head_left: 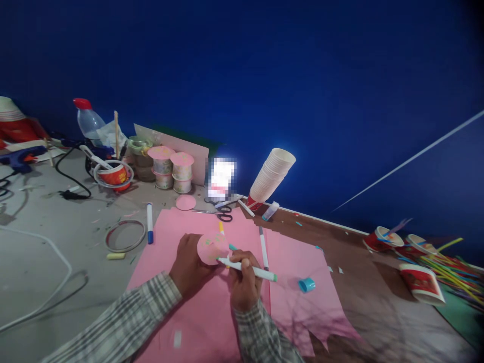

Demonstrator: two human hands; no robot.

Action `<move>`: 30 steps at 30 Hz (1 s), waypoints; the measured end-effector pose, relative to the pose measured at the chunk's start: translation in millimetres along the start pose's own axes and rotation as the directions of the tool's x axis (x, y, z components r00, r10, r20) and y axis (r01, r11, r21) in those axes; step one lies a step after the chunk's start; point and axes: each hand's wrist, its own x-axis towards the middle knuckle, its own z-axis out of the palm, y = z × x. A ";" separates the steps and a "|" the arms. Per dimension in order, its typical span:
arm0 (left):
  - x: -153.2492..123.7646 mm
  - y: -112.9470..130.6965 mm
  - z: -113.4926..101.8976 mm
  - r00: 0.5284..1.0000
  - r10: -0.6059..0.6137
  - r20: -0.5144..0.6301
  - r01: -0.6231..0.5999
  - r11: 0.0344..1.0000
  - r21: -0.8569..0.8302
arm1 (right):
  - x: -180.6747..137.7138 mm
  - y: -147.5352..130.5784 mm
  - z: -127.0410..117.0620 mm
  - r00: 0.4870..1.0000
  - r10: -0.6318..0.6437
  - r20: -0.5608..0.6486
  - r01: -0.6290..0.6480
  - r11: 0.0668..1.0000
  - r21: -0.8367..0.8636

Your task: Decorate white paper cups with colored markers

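Observation:
My left hand (192, 267) is closed on a round pink paper disc (210, 247) dotted with small green and yellow marks; whether a cup sits under it is hidden. A white marker with a green end (260, 273) is gripped in my right hand (245, 285), its tip at the disc's lower right edge. Both hands are over large pink paper sheets (204, 322). A yellow-ended marker (221, 228) lies just behind the disc. Right of my right hand are a dark-capped marker (263, 248) and a blue ring-shaped piece (306, 285).
Behind the sheets are scissors (224, 214), a bright phone (222, 179), pink-topped paper cups (182, 166) and a leaning cup stack (272, 174). At left lie a blue-capped marker (150, 224), a tape roll (125, 236) and a glue gun (22, 157). Coloured sticks (451, 275) lie right.

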 end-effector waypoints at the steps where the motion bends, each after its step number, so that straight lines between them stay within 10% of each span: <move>1: 0.3 0.7 -0.7 1.000 -0.001 0.001 0.001 1.000 -0.007 | 0.6 0.3 0.0 1.000 0.005 -0.009 -0.005 1.000 -0.007; 30: -0.7 -1.6 0.6 0.999 -0.030 0.019 0.031 0.999 -0.020 | 4.1 0.9 2.2 0.999 -0.009 0.031 0.010 1.000 -0.023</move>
